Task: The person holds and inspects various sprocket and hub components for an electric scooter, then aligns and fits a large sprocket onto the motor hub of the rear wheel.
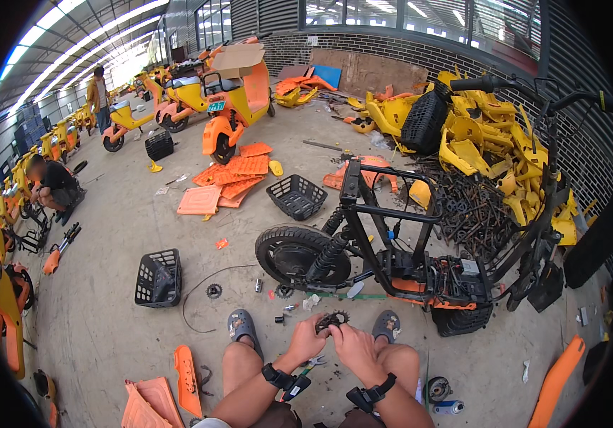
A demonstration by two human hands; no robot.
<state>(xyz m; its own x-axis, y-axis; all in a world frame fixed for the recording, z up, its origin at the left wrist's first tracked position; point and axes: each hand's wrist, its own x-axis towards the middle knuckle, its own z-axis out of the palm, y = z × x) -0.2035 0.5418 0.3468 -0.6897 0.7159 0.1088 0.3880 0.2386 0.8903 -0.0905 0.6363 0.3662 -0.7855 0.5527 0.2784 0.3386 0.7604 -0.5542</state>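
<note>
My left hand (308, 338) and my right hand (353, 344) meet between my knees, their fingers closed round a dark toothed sprocket (333, 320). Its teeth show along the far edge, while the fingers cover the near part. Below the hands, a pair of pliers (314, 363) lies on the floor. In front of my feet are another sprocket (213, 290), a silver metal cylinder (258, 285) and a small black cylinder (279, 319). Just beyond stands a stripped scooter frame (392, 209), its rear wheel (298, 258) to the left.
Black baskets (158, 279) (297, 197) stand on the floor. Orange panels (235, 173) lie farther off. Yellow body parts (467, 139) and dark metal parts (467, 214) are heaped at right. A spray can (449, 407) lies near my right knee. A person (57, 182) crouches at left.
</note>
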